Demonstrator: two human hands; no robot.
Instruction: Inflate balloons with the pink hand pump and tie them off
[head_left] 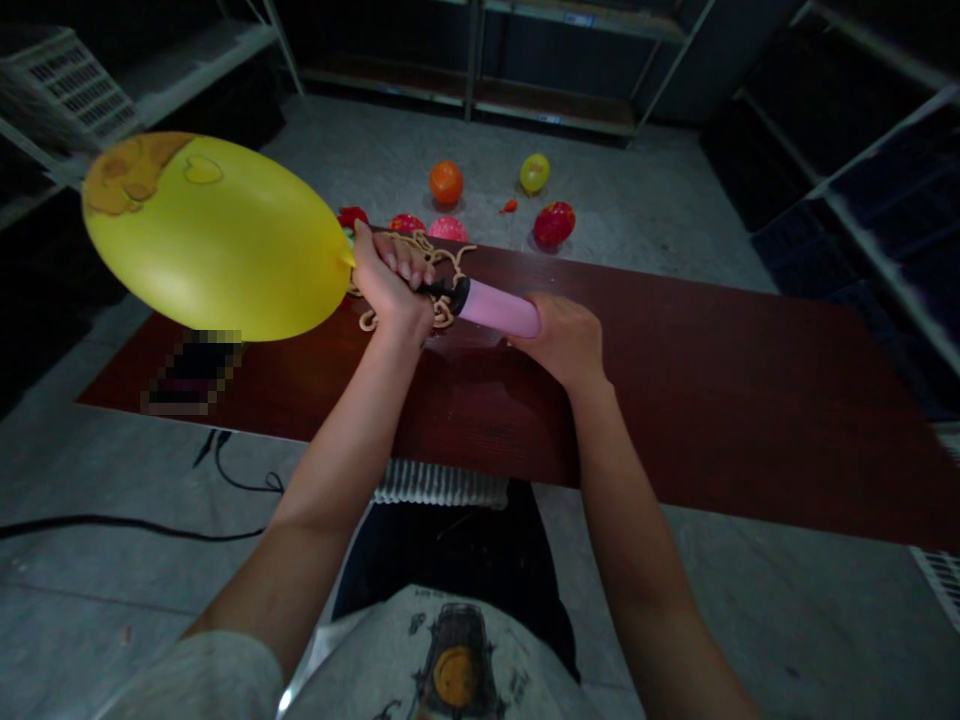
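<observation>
My left hand (394, 275) is closed near the neck of a large inflated yellow balloon (232, 240), which has an orange-brown printed patch and stretches off to the left. From the same fist a black rod runs into a pink balloon pump (495, 307). Wrapped around the far end of the pink barrel is my right hand (566, 335). The pump is held sideways above the dark red table (712, 390). How the balloon's neck meets the pump is hidden by my left fingers. Loops of tan cord (459, 253) lie on the table behind my left hand.
A pixelated dark, flat object (195, 370) lies at the table's left. On the floor beyond are an orange balloon (446, 183), a small yellow balloon (535, 173) and a red balloon (554, 224). Shelves (555, 108) line the room. A black cable (135, 525) runs along the floor.
</observation>
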